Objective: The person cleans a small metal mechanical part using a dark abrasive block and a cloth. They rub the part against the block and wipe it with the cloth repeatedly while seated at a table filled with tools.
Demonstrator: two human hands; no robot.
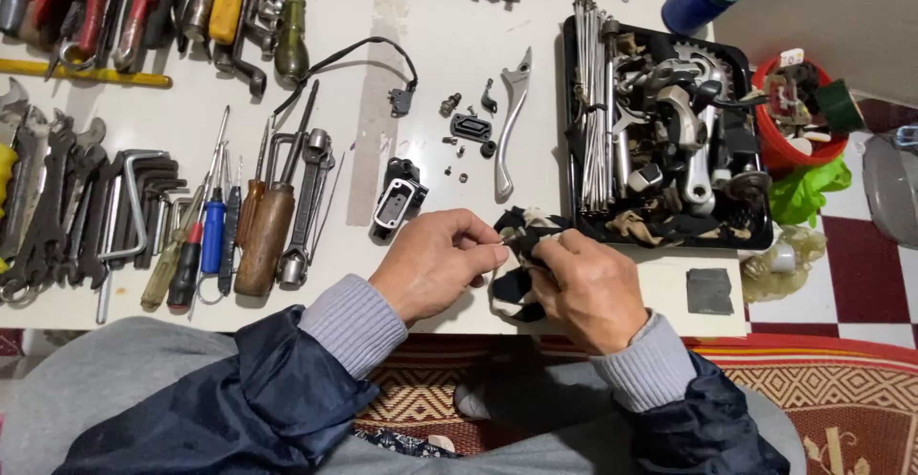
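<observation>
Here, left hand pinches small metal part; right hand grips black-and-white rag.

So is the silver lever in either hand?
No, the lever lies on the table, apart from both hands, which hold a rag.

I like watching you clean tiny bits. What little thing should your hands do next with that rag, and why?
Probably keep rubbing: the left hand pinches a small metal part at its fingertips, and the right hand presses the black-and-white rag against it. Both meet at the white table's near edge, so a small twist in the cloth seems likely.
</observation>
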